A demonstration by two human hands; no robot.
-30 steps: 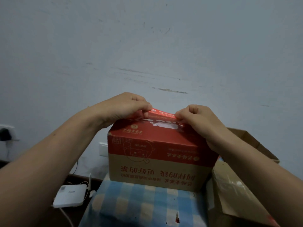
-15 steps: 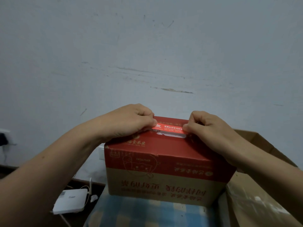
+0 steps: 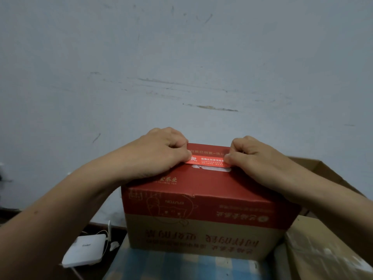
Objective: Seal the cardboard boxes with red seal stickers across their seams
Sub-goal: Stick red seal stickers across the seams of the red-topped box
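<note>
Sitting on checked cloth: box, sticker atop; scuffed wall behind.

left hand pinches left end of red seal sticker | right hand pinches right end | sticker lies across top of cardboard box | box on blue checked cloth | open brown carton right | white device lower left

The box is deep red on top and brown below (red lettering on the brown). The sticker is brighter red with white print. The near cloth is blue-and-cream check, the wall pale grey-blue, the left router white.
</note>
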